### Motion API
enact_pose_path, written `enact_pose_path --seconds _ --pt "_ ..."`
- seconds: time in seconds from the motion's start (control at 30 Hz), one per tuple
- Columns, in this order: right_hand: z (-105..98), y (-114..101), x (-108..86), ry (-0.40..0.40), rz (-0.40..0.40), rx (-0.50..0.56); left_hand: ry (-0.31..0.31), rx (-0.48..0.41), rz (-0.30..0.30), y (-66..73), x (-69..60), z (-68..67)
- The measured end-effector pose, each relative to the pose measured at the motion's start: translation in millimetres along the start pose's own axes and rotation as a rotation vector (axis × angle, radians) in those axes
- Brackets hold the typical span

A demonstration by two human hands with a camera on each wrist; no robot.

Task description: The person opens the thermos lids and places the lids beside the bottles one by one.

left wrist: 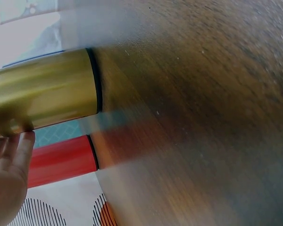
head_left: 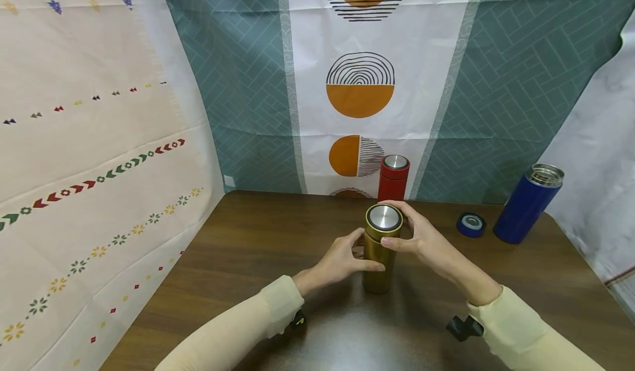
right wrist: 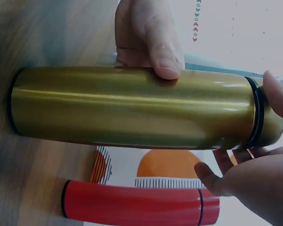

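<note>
The left hand (head_left: 337, 259) grips the gold cylindrical metal flask (right wrist: 132, 108) at mid-body. The right hand (head_left: 423, 240) curls round its silver-topped gold lid (head_left: 384, 218)

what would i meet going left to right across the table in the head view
Left hand, gold bottle, right hand, round blue lid, open blue bottle.
</note>
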State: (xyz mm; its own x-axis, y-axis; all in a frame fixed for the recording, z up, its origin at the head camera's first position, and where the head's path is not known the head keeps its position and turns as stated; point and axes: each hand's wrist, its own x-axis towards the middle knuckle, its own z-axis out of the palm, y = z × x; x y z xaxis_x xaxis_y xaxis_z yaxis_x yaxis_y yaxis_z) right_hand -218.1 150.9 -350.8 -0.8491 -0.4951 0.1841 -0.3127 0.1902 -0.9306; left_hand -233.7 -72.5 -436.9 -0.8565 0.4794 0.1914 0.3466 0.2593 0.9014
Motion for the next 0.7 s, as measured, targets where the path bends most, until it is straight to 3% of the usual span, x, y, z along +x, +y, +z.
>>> enact_pose_path --seconds 0.47,0.7 --pt "-19 6 7.3 -0.175 -0.039 0.064 -0.021 -0.007 -0.002 -1.9 1.2 -0.8" --pt "-21 8 10.4 -0.219 -0.052 0.083 -0.119 -0.018 0.008 -4.3 3.2 -9.6"
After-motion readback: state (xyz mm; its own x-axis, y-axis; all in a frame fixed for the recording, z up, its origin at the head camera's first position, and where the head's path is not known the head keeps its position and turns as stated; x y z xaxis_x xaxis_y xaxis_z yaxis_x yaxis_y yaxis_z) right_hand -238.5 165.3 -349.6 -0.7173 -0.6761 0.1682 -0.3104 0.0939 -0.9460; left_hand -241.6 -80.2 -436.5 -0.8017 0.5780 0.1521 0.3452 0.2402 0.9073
